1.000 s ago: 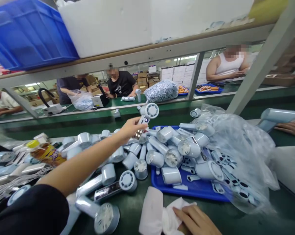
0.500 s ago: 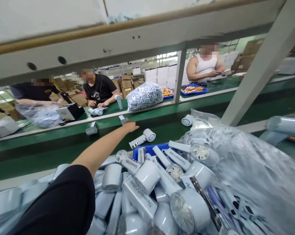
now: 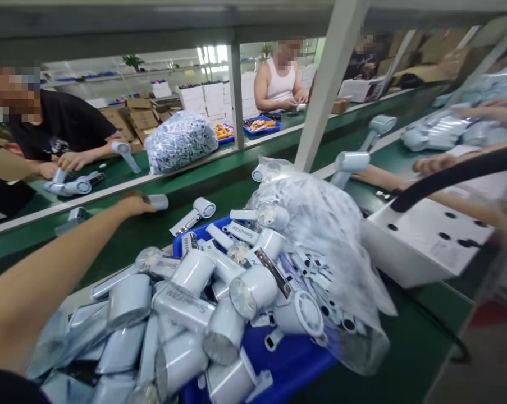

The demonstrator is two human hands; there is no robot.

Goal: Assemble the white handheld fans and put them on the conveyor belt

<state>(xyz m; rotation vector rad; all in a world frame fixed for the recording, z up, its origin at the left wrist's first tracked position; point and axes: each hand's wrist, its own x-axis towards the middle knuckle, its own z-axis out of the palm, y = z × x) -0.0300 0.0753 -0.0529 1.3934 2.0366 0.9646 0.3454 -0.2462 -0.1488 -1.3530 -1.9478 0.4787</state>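
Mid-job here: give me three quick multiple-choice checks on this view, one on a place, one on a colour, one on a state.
1. Where is the left hand?
A) on the white box
B) over the green belt
C) inside the plastic bag

2. What colour is the tray under the pile of fans?
A) red
B) yellow
C) blue

3. How does the fan past the tray lie?
A) flat on the belt
B) standing upright
C) inside a bag

B, the arm reaches out past the tray over the belt.
C, its rim shows blue.
A, its handle lies along the belt.
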